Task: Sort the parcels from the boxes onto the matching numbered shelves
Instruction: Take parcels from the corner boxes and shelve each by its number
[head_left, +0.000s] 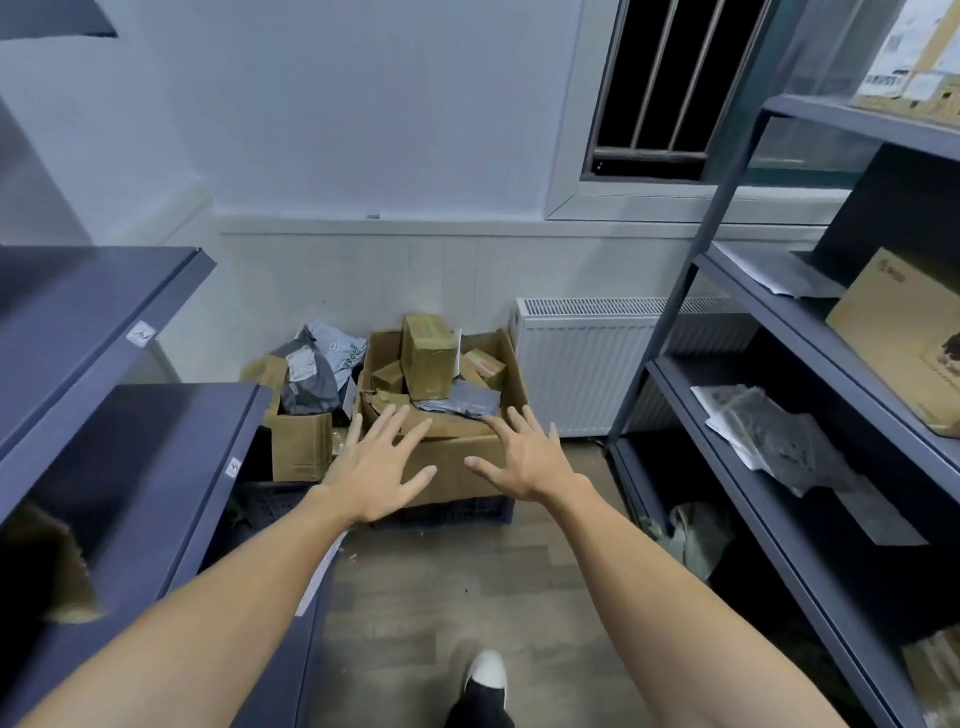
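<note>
on the left stand dark blue shelves (104, 322) with small white labels (140, 333) on their front edges; the marks on them are too blurred to read. against the far wall a small cardboard box (301, 452) holds grey mail bags (311, 376) heaped above its rim. the left hand (376, 467) reaches forward on a straight bare arm, palm down, fingers straight and spread, holding nothing, in front of the near left corner of the big cardboard box (457, 488). that box sits on a dark crate (467, 512) on the floor, just right of the small one, and is filled with parcels: a tall brown parcel (428, 356) upright among smaller ones, and a flat grey bag (460, 402) lying toward the front. the right hand (527, 457) mirrors the left, palm down, fingers splayed, empty, at the box's near right corner. whether either hand touches the box cannot be told. further right is a white radiator (576, 364). then more shelves (779, 332) carry a cardboard carton (893, 332) and plastic-wrapped packets (774, 441).
</note>
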